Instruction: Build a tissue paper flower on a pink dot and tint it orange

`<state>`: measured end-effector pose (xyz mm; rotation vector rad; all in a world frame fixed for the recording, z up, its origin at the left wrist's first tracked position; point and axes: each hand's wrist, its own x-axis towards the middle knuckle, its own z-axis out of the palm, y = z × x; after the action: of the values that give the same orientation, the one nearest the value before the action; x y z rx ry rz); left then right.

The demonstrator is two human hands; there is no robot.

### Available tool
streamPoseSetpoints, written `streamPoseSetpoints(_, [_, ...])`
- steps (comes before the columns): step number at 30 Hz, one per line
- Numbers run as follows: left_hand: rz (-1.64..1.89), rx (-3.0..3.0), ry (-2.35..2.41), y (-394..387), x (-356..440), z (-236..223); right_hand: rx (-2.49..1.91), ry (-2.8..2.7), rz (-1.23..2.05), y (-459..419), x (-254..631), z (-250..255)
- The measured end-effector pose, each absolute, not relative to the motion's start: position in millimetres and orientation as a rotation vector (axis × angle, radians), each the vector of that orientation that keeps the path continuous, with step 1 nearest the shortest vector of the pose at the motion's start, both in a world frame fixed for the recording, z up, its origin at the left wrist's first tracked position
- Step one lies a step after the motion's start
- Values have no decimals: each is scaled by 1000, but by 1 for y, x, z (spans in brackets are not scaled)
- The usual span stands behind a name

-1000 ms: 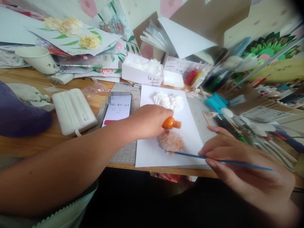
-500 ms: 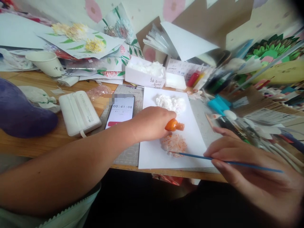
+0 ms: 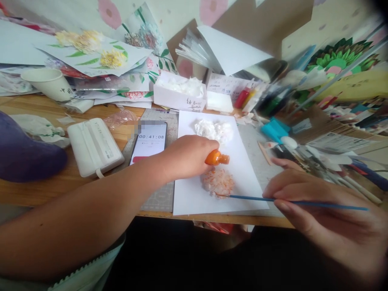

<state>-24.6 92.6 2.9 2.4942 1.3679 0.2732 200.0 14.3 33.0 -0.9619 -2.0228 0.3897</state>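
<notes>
My left hand (image 3: 195, 155) is closed around a small orange paint bottle (image 3: 217, 158), held sideways with its neck to the right. Just below the bottle, a ruffled white paper flower (image 3: 218, 182) with orange-tinted edges rests on a white sheet (image 3: 189, 198). Between the fingers and thumb of my right hand (image 3: 315, 206) is a thin blue paintbrush (image 3: 251, 198), its tip touching the flower's lower edge. Two plain white ruffled clumps (image 3: 214, 130) sit higher on the sheet, partly behind my left hand.
Left of the sheet lie a phone (image 3: 150, 141) with a timer and a white power bank (image 3: 95, 147). A paper cup (image 3: 48, 83) and a white box of tissue (image 3: 178, 96) stand behind. Pens, brushes and a blue clip (image 3: 275, 129) crowd the right side.
The whole view has shifted slightly, so things appear further left. The brush tip stays at the flower's lower edge, and both hands keep their holds.
</notes>
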Motion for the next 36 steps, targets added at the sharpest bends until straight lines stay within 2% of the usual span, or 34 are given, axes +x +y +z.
streamPoseSetpoints(20, [310, 2471, 1344, 92, -25, 3, -810, -2220, 426, 20, 203, 37])
streamPoseSetpoints(30, [286, 2494, 1327, 92, -26, 4, -643, -2377, 287, 29, 197, 35])
streamPoseSetpoints(36, [264, 2513, 1328, 91, -26, 6, -751, -2307, 323, 23, 197, 36])
